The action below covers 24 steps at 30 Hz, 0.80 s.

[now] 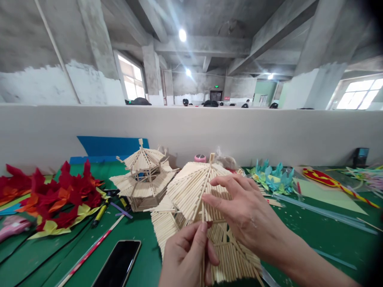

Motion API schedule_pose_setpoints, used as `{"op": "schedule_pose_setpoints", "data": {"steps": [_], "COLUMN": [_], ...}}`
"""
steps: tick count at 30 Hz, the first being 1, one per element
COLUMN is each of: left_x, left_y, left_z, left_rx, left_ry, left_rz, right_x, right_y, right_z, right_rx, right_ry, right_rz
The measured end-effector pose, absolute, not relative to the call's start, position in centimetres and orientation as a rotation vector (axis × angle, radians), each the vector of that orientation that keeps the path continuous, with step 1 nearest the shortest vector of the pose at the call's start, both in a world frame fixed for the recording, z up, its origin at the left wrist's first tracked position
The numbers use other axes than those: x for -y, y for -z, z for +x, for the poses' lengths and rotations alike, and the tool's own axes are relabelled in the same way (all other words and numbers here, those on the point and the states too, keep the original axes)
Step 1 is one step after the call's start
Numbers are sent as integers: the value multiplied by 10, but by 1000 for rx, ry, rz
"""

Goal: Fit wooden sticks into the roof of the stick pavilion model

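Note:
Right in front of me stands a pagoda model [187, 193] made of thin pale wooden sticks, its pointed roof topped by a short post. My left hand [188, 253] is closed at the roof's lower front edge, with thumb and finger pinching a thin wooden stick [203, 215] that lines up with a roof ridge. Over the roof's right side is my right hand [239, 199], its thumb and forefinger apart and their tips at the roof sticks near the ridge. That hand hides much of the right slope. Stick-covered lower eaves [236, 259] show beneath both hands.
A second stick pagoda [145, 171] stands behind to the left. Red paper flowers [66, 195], a black phone [118, 265] and a yellow pen [100, 213] lie left. Blue paper petals [273, 179] and clear strips [323, 211] lie right. A white partition [89, 121] bounds the green table.

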<state>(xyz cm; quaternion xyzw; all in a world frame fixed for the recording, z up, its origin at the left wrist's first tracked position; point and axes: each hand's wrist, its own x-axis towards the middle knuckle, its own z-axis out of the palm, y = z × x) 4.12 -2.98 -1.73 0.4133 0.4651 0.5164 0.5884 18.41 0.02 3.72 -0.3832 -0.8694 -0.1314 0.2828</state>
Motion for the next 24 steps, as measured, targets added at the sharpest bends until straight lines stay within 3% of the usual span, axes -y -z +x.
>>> {"op": "schedule_pose_setpoints", "data": {"steps": [24], "left_x": [29], "left_y": [23], "left_z": [43], "left_rx": [-937], "left_ry": [-1243], "left_rz": [870], "right_x": [-2], "right_y": [-37], "right_z": [183], "right_rx": [2327], "right_ry": [376], "right_rz": [-1017]}}
